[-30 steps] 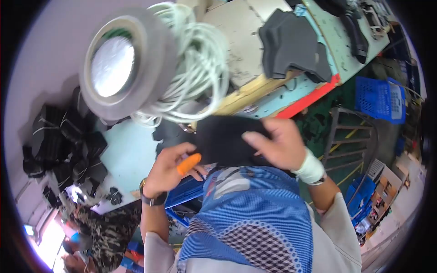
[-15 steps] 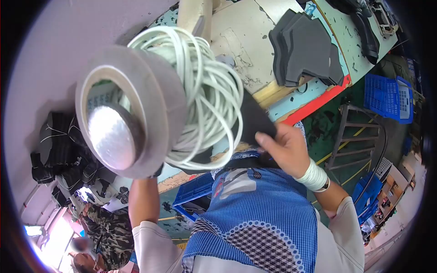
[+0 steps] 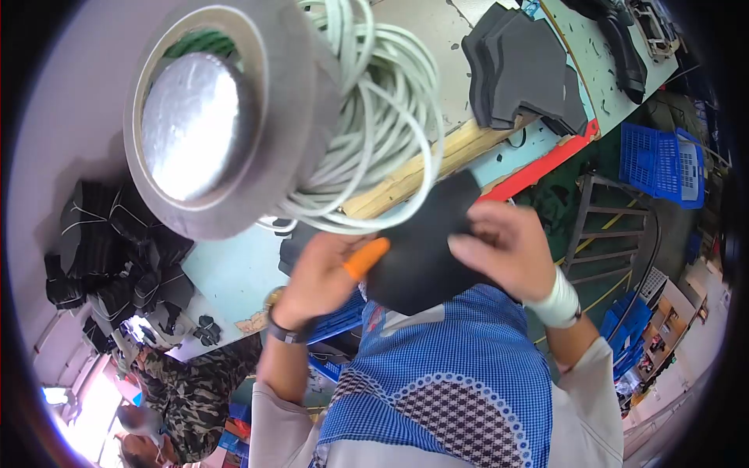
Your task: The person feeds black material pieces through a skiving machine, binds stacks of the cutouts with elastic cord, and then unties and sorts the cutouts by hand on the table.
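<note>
1. Before the apron [image 3: 460, 351], the black sheet [image 3: 425, 257] now shows more fully.
2. Left hand [image 3: 326, 273], newly visible, pinches its left edge, apparently steadying it.
3. Right hand [image 3: 511, 249], half-curled opposite; grip cannot be told.

Left grip [image 3: 324, 273] faces the curled right grip [image 3: 511, 253]

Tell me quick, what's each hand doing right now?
Left hand: closed on the black piece.
Right hand: half-curled at its other side; can't tell if gripping.

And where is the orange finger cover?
In the head view, the orange cover sits just left of centre, on the left hand, by the black piece.
</note>
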A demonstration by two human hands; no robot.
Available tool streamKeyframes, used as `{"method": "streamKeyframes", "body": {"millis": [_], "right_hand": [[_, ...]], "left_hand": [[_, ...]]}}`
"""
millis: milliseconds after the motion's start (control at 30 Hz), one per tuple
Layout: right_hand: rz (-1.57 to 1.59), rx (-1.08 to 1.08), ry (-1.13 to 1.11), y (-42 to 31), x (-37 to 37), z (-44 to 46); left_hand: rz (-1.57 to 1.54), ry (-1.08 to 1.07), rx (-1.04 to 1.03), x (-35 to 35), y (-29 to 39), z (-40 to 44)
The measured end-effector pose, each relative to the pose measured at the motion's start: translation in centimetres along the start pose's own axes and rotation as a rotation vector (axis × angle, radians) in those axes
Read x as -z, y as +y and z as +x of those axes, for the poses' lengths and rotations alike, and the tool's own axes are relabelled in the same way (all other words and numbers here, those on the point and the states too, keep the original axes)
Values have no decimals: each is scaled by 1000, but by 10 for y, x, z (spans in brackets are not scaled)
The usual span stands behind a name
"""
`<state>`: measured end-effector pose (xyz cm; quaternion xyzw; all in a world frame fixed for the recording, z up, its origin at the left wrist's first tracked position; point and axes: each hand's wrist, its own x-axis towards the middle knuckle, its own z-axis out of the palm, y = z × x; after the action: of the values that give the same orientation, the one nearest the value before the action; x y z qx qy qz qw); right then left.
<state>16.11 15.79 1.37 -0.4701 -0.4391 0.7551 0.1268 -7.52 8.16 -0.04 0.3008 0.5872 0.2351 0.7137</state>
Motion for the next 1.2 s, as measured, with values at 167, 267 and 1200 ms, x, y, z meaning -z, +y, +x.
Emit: {"method": "streamKeyframes", "body": {"millis": [167,267,1200], "right_hand": [[-116,-61,-205,19,-20,51],[-52,-83,-217,21,-40,69],[-601,461,7,36,-31,5]], "left_hand": [[-47,-14,137,48,-26,-19],[-41,130,74,60,-28,-24],[132,448,91,111,-117,-55]]}}
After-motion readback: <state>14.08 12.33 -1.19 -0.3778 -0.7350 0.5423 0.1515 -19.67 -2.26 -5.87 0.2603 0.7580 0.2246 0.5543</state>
